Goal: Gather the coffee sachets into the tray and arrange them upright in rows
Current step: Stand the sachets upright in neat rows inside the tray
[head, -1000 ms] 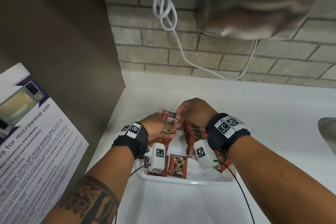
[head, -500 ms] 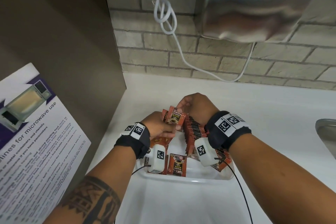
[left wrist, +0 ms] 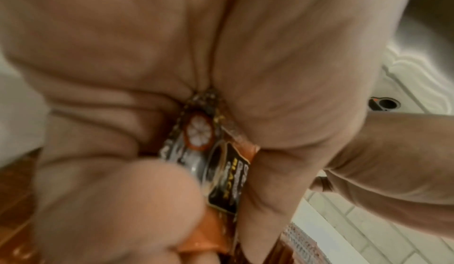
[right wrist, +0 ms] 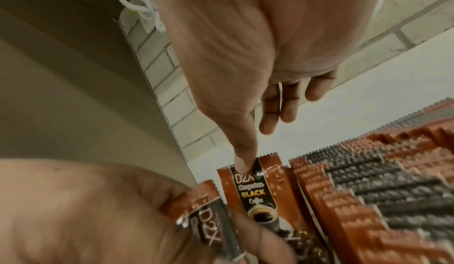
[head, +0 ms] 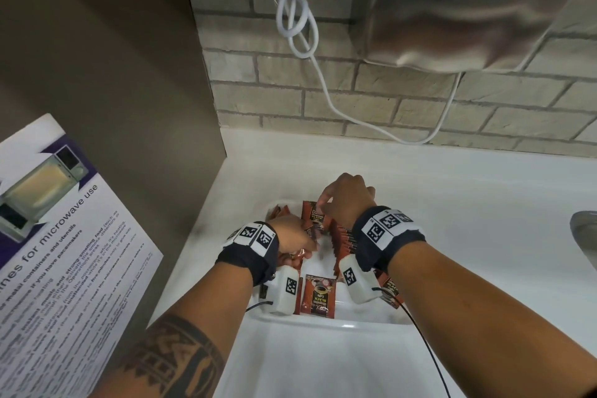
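- A glossy printed paper notice (head: 64,255) about microwave use, white with a purple band, hangs on the flat matte brown panel (head: 106,81) at far left.
- The smooth white desk (head: 452,203) carries a shallow white plastic tray (head: 323,321) with rounded corners, set near the panel.
- The left hand (head: 292,237), with a black fabric wrist strap bearing square black-and-white markers, sits over the tray's left side. Its fingers (left wrist: 117,200) and thumb are curled round a shiny orange-brown foil sachet (left wrist: 221,171) with a black label panel, which is creased in the grip.
- A flat rectangular sachet (head: 318,296) of the same kind lies face up on the tray floor near the front wall, between the two wrist cameras.
- An upright sachet (right wrist: 255,188) with serrated top edge and "BLACK Coffee" print stands in the tray at the left end of the row.
- The right hand (head: 349,197) reaches down onto it: the thumb tip presses the front of its top edge, the other fingers (right wrist: 280,109) loosely bent behind. Whether they pinch the back is hidden.
- A packed row of upright sachets (right wrist: 368,200), their zigzag crimped edges alternating rust and dark, fills the tray's right side.
- A looped white rubbery cable (head: 297,26) hangs on the pale brick wall (head: 420,103).
- A brushed steel hand dryer (head: 468,6) is mounted on the wall at upper right.
- A curved metal sink edge (head: 584,236) shows at far right.
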`<act>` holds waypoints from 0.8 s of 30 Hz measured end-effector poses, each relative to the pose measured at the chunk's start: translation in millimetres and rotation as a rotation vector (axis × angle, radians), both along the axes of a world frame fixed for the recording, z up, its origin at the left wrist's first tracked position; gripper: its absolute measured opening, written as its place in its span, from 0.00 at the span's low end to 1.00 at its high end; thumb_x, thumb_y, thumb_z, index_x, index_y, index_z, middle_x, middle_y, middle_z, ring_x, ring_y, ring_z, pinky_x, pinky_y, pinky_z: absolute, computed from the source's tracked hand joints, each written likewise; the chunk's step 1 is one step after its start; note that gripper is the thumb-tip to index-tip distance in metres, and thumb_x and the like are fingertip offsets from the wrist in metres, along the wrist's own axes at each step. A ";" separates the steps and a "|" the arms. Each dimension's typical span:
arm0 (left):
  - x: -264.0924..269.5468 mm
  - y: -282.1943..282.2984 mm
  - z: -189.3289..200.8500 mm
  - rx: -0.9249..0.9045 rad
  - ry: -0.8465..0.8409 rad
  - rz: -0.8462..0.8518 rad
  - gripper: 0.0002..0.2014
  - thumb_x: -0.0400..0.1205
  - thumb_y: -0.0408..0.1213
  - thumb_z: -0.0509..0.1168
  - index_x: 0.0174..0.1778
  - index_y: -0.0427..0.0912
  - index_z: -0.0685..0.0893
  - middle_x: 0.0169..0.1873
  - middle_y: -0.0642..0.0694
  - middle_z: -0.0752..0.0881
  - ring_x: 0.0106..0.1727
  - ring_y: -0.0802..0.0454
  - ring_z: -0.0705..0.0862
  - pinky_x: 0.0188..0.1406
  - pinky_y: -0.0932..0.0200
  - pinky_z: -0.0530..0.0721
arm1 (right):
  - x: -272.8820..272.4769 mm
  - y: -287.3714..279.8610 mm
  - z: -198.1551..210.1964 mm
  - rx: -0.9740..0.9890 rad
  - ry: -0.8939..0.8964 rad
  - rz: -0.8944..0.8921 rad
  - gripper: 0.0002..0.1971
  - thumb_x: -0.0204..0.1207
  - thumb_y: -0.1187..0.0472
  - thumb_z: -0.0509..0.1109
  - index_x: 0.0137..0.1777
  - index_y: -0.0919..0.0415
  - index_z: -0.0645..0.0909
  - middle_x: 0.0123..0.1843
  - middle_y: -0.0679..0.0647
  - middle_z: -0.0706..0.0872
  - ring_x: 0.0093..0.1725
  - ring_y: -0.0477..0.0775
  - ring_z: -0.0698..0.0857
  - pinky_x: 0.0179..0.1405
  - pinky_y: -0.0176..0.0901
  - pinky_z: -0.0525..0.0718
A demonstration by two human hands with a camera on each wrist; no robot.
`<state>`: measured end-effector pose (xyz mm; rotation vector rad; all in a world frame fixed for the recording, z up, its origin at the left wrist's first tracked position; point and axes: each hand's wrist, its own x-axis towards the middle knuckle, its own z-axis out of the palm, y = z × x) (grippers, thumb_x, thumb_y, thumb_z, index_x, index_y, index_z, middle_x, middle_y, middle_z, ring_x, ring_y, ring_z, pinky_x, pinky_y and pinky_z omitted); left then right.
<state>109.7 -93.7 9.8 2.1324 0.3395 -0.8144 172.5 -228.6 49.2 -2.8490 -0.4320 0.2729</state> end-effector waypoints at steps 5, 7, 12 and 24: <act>6.1 -1.9 -4.2 0.052 0.039 -0.006 0.11 0.84 0.44 0.69 0.46 0.38 0.89 0.29 0.47 0.90 0.20 0.53 0.79 0.21 0.66 0.78 | 6.8 10.3 -13.3 -0.118 -0.007 0.016 0.13 0.79 0.56 0.62 0.53 0.51 0.89 0.55 0.50 0.80 0.60 0.55 0.76 0.54 0.49 0.74; 8.7 -1.7 -5.5 0.065 0.028 -0.011 0.12 0.84 0.45 0.69 0.46 0.39 0.90 0.30 0.48 0.90 0.20 0.54 0.79 0.23 0.65 0.79 | 8.9 11.6 -16.3 -0.152 -0.015 0.031 0.14 0.80 0.56 0.61 0.54 0.51 0.88 0.56 0.51 0.80 0.60 0.56 0.75 0.54 0.50 0.73; 11.5 -1.9 -4.7 0.068 0.042 -0.003 0.13 0.84 0.46 0.69 0.44 0.40 0.90 0.26 0.49 0.88 0.20 0.55 0.78 0.23 0.65 0.78 | 14.3 12.8 -20.5 -0.157 -0.002 0.024 0.14 0.78 0.58 0.62 0.55 0.51 0.88 0.57 0.50 0.81 0.61 0.56 0.75 0.60 0.52 0.76; 11.0 -2.0 -8.1 0.028 0.022 0.036 0.10 0.83 0.44 0.70 0.49 0.39 0.90 0.37 0.48 0.91 0.25 0.56 0.84 0.21 0.69 0.80 | 14.4 7.7 -17.7 -0.131 0.011 0.047 0.12 0.76 0.59 0.65 0.52 0.51 0.89 0.55 0.50 0.85 0.59 0.55 0.81 0.62 0.54 0.76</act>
